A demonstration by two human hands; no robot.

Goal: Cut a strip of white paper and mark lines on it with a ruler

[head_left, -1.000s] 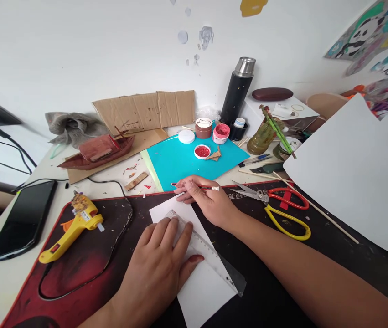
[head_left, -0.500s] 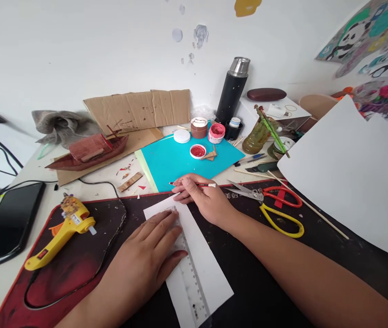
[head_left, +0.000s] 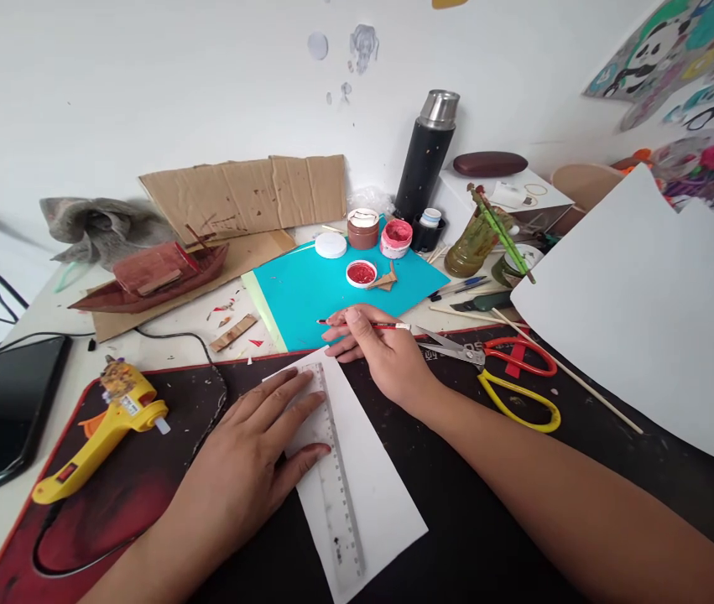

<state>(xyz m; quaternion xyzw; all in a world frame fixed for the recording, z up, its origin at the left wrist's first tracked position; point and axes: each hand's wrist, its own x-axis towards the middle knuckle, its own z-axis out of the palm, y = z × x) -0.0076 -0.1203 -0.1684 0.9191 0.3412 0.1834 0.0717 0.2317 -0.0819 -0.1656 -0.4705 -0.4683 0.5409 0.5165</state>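
Note:
A clear plastic ruler (head_left: 335,495) lies lengthwise on a strip of white paper (head_left: 382,482). My left hand (head_left: 262,436) rests over the ruler's upper part and the paper's left side, its fingers stretched out and slightly spread. Beyond the paper's far end, my right hand (head_left: 388,356) grips a pencil (head_left: 394,325) between thumb and fingers. The pencil points left, with its tip over the blue sheet (head_left: 294,294) and apart from the white paper. Just right of that hand lie open scissors (head_left: 470,356) with one red and one yellow handle.
A yellow glue gun (head_left: 105,432) and a black phone (head_left: 10,411) lie at left. Behind are a model boat (head_left: 155,273), paint jars (head_left: 362,229), a black thermos (head_left: 427,159) and a jar with brushes (head_left: 470,247). Large white paper (head_left: 639,319) covers the right side.
The ruler has shifted left across the paper along with my left hand, and its far end now shows. My right hand has moved slightly right with the pencil. The view has tilted a little.

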